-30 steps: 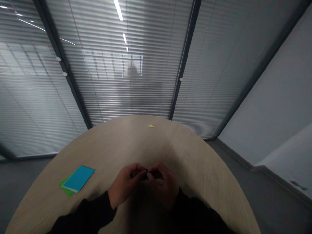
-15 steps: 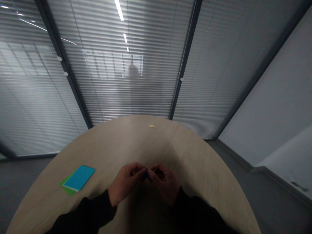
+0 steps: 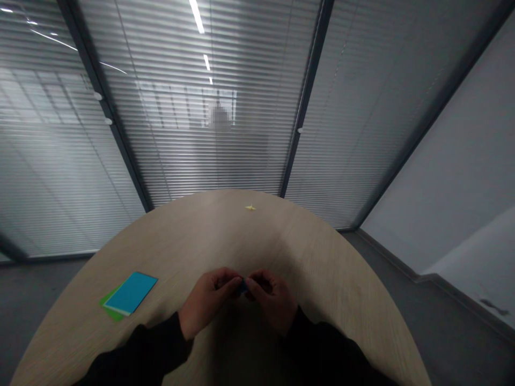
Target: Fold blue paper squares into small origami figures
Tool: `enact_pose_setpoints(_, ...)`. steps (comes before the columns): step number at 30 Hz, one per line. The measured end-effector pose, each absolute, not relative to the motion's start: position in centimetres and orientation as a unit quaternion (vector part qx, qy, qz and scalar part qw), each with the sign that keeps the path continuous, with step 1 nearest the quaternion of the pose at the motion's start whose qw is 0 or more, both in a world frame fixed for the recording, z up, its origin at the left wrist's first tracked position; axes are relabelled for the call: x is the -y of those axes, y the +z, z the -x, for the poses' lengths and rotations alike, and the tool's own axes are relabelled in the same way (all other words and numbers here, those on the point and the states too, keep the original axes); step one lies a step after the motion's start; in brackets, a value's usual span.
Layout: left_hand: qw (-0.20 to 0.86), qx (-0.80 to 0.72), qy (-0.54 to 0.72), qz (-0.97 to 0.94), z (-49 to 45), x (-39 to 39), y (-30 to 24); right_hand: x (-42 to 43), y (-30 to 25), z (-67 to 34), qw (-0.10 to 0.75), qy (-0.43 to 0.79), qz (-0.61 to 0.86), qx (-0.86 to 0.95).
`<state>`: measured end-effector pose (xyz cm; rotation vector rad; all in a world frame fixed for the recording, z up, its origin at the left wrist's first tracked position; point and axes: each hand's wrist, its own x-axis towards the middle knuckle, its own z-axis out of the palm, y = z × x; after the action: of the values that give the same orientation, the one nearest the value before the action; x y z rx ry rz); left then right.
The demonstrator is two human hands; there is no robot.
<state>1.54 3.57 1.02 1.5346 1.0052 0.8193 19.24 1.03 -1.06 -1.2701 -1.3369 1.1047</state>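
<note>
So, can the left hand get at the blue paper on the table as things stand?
Probably yes: nothing stands between the left hand and the blue paper. But it pinches a small blue piece with the right hand, so it must probably release first.

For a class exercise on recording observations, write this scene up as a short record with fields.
Left hand: pinches a small blue object from its left
Right hand: pinches the same object from its right
Nearby: blue paper sheet lying on a green paper sheet, left of the hands
Surface: rounded wooden table
Far side of table: small yellow paper figure
Background: glass partition with blinds
</note>
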Motion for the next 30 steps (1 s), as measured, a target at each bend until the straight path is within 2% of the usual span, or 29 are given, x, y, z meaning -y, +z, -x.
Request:
enact_pose_setpoints(8,0.515,-0.429,0.355,-0.652,-1.7,-3.49,0.68,-0.98,-0.53,-19.13,0.478,0.47,0.49,0.557)
enact_pose_setpoints(14,0.478,-0.431,0.353,-0.679,-1.73,-3.37,0.97,-1.02,-0.33,-19.31,0.452,0.449,0.526,0.564)
enact_pose_setpoints(22,0.498,-0.431,0.342,-0.671,-1.72,-3.61,0.8,-0.86,-0.11,-19.26,0.444,0.432,0.532,0.577)
enact_pose_setpoints(30,0.535,-0.425,0.345,-0.644,-1.64,-3.75,0.77,-0.79,-0.76,-19.25,0.483,0.429,0.472,0.599)
